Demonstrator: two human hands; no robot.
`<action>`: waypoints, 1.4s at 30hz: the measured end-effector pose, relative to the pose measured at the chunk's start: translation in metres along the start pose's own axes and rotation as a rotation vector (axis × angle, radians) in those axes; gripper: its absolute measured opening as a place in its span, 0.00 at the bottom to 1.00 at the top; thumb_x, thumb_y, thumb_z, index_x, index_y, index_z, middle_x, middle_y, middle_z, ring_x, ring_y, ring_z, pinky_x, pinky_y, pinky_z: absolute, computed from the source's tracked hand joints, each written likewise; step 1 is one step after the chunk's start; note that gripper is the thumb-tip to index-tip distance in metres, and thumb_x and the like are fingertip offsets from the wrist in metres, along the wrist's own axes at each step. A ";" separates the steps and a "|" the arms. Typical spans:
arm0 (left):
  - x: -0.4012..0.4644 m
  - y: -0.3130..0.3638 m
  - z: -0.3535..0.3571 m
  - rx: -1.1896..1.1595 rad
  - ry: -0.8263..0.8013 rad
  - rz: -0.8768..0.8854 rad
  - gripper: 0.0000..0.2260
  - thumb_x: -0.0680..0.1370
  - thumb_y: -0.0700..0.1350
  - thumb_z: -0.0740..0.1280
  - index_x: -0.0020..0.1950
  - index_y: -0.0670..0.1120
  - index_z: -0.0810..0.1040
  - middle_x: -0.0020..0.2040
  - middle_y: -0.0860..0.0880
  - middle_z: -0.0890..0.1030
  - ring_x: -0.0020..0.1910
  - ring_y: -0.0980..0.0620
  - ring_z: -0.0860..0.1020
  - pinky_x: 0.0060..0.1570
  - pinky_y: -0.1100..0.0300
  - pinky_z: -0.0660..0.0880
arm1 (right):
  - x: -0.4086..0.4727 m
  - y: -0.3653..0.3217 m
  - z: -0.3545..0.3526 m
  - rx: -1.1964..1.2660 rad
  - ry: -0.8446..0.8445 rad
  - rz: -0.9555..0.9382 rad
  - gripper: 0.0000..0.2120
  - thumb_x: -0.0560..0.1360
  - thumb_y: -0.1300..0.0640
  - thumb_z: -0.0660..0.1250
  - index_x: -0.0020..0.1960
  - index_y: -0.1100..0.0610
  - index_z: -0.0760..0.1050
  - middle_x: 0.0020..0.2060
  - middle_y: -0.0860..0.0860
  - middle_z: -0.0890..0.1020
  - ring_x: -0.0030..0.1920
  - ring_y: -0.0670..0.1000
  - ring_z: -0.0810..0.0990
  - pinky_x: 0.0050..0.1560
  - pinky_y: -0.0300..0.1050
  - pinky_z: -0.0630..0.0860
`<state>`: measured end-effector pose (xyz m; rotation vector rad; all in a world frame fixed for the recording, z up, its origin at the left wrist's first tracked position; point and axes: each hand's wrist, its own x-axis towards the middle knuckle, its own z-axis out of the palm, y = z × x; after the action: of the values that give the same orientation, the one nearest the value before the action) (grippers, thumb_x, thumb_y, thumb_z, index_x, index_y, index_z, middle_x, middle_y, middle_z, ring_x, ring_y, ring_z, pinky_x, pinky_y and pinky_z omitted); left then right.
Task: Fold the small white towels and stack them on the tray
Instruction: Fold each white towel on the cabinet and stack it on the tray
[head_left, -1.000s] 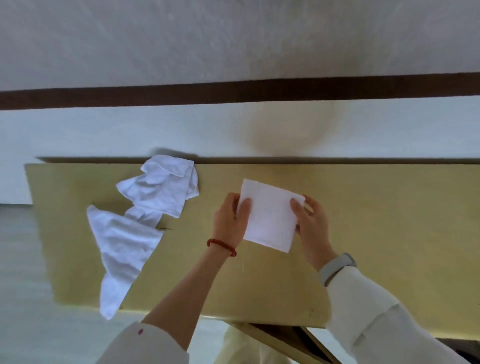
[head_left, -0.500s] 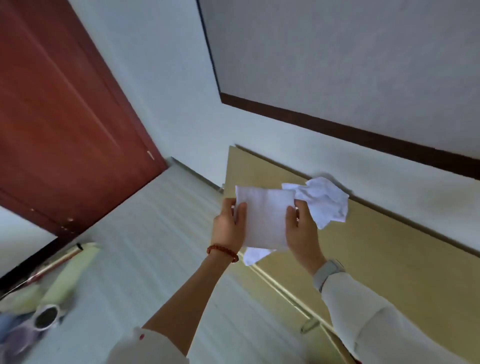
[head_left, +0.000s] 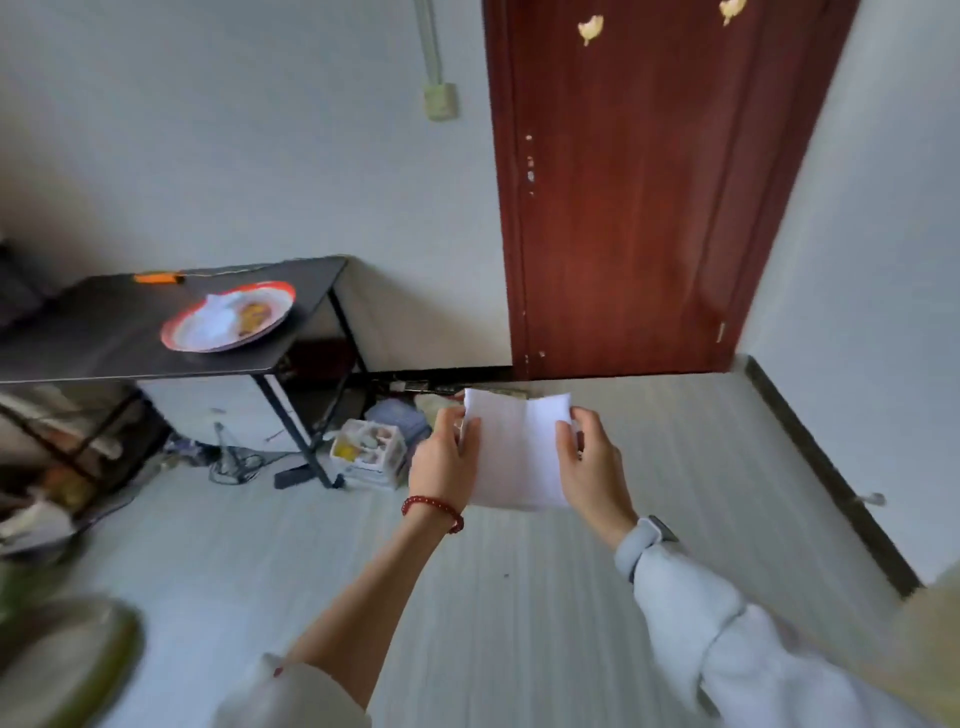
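White and folded, the towel (head_left: 519, 452) was up in the air over the floor, pinched at its sides by the left hand (head_left: 445, 460) and right hand (head_left: 592, 465), while the tray (head_left: 228, 323) sat far off on the black table (head_left: 104, 343).

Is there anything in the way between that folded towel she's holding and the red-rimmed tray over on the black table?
Nothing visible blocks it. Both hands hold the folded towel above bare floor; the tray sits up and left on the black table, already holding white cloth.
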<state>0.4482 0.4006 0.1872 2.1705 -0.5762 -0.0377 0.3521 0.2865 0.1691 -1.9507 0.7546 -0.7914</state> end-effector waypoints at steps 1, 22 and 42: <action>0.014 -0.021 -0.022 0.003 0.044 -0.032 0.12 0.80 0.47 0.57 0.59 0.42 0.71 0.48 0.41 0.80 0.48 0.41 0.78 0.44 0.52 0.73 | 0.005 -0.015 0.031 0.010 -0.051 -0.021 0.12 0.79 0.55 0.58 0.58 0.60 0.71 0.36 0.52 0.76 0.39 0.58 0.75 0.43 0.51 0.70; 0.395 -0.317 -0.285 0.042 0.468 -0.416 0.10 0.79 0.48 0.59 0.49 0.42 0.75 0.39 0.48 0.74 0.39 0.50 0.71 0.40 0.62 0.65 | 0.243 -0.195 0.562 0.131 -0.510 -0.194 0.08 0.78 0.57 0.58 0.51 0.61 0.72 0.31 0.46 0.73 0.35 0.52 0.71 0.36 0.43 0.63; 0.736 -0.645 -0.382 0.020 0.126 -0.528 0.11 0.80 0.50 0.58 0.56 0.45 0.72 0.45 0.48 0.76 0.42 0.48 0.75 0.43 0.57 0.76 | 0.405 -0.222 0.979 -0.162 -0.577 -0.009 0.07 0.79 0.55 0.56 0.52 0.56 0.70 0.37 0.50 0.76 0.37 0.52 0.75 0.37 0.45 0.71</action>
<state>1.4428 0.7136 0.0628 2.2686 0.0781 -0.1785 1.3929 0.5596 0.0532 -2.1758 0.4657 -0.1462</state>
